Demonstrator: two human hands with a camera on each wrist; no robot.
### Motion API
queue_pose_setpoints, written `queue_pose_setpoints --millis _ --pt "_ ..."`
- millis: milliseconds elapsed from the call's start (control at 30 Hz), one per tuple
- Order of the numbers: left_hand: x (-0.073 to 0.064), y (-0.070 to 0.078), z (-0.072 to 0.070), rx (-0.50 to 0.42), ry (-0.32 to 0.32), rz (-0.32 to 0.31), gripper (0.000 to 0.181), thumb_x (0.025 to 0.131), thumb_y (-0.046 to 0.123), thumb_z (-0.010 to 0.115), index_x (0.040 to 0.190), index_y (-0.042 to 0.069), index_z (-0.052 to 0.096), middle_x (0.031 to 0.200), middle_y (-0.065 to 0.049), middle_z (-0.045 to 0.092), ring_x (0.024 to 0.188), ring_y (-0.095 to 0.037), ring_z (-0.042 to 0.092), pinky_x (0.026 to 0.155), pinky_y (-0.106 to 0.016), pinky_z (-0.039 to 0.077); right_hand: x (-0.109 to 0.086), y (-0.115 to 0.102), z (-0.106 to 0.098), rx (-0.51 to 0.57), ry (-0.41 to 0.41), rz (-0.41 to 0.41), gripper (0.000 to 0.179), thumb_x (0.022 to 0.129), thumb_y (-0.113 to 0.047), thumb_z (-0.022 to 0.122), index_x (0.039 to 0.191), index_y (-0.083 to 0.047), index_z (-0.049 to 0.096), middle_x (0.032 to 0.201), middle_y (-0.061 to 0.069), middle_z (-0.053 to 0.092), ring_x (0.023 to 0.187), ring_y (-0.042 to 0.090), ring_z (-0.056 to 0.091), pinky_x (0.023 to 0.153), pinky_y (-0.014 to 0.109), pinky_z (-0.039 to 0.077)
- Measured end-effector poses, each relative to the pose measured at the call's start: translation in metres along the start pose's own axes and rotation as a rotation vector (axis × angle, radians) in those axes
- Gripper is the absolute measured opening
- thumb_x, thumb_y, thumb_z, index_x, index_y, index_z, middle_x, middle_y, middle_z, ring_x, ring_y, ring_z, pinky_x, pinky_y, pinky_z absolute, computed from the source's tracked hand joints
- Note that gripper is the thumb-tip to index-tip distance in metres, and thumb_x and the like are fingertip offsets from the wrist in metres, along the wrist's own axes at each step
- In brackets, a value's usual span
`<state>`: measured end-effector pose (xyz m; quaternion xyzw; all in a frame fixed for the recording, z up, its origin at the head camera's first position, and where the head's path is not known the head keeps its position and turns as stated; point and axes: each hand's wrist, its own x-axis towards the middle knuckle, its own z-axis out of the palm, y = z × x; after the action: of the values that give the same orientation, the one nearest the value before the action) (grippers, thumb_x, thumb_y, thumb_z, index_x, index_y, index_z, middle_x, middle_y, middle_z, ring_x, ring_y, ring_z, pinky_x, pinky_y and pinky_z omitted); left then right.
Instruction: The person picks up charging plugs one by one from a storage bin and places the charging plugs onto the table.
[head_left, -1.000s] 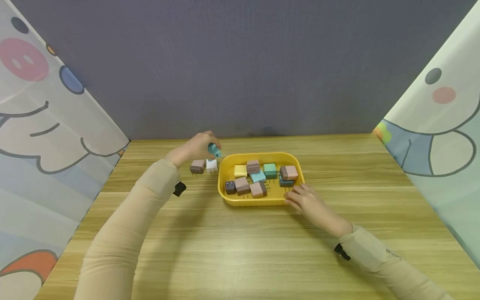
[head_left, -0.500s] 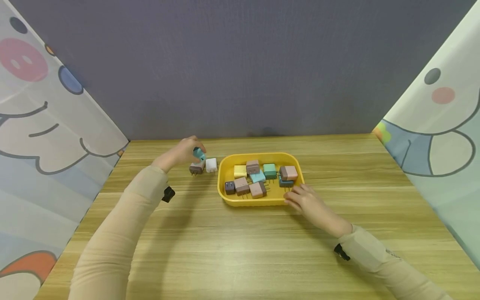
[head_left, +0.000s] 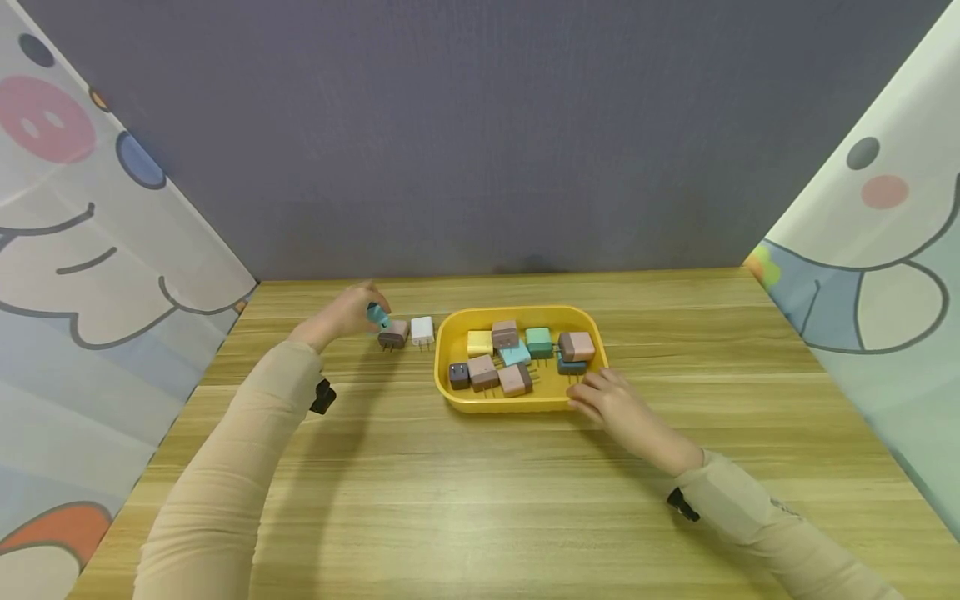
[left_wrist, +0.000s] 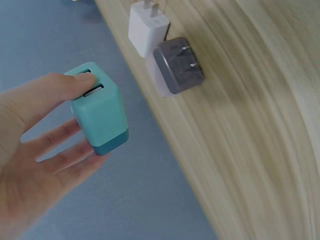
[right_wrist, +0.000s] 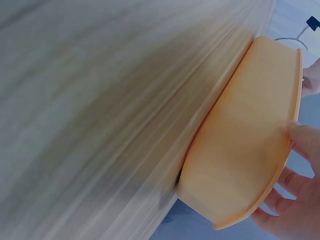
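My left hand (head_left: 348, 310) pinches a teal charger plug (left_wrist: 102, 112) with two USB slots, thumb on its slotted end and fingers behind. It is held above the table, just left of a pink and dark-brown charger plug (head_left: 393, 337). A white charger plug (head_left: 422, 331) lies to the right of that one. At its front right corner, the yellow bin (right_wrist: 245, 125) has its rim pinched by my right hand (head_left: 618, 412), thumb outside and fingers over the edge. Several plugs lie jumbled in the bin, among them a green one (head_left: 538, 342) and a yellow one (head_left: 480, 342).
The wooden table (head_left: 480, 500) meets a grey upright panel (head_left: 480, 150) at the back. Curtains with cartoon prints (head_left: 112, 225) hang at both sides. Each sleeve has a small black piece (head_left: 323, 397) near the wrist.
My left hand has moved left and slightly down with the teal charger plug, from beside the bin's left edge past the white and pink-brown plugs. My right hand and the bin have stayed put.
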<state>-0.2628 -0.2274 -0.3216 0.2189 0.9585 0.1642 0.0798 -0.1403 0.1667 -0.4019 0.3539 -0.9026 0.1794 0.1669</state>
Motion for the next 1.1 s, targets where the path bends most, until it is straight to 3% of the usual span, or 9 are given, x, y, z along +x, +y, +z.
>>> queue_pose_setpoints --millis 633,1100 --pt "-0.012 -0.021 0.008 0.033 -0.020 -0.045 0.030 0.071 -0.006 0.065 0.100 -0.007 0.062 0.112 -0.025 0.048 0.097 -0.038 0.049 0.081 -0.043 0.045 0.000 0.000 0.001 -0.006 -0.002 0.014 0.012 0.077 -0.012 0.065 0.088 -0.006 0.065 0.081 0.002 0.057 0.077 0.019 0.051 0.082 0.048 0.041" --pt "-0.010 -0.033 0.019 0.031 -0.049 -0.072 0.028 0.069 -0.006 0.067 0.098 -0.006 0.064 0.106 -0.023 0.050 0.092 -0.037 0.052 0.079 -0.042 0.046 -0.001 0.002 0.003 -0.005 -0.004 0.014 0.012 0.078 -0.013 0.065 0.088 -0.007 0.065 0.082 0.002 0.057 0.077 0.018 0.050 0.083 0.047 0.041"
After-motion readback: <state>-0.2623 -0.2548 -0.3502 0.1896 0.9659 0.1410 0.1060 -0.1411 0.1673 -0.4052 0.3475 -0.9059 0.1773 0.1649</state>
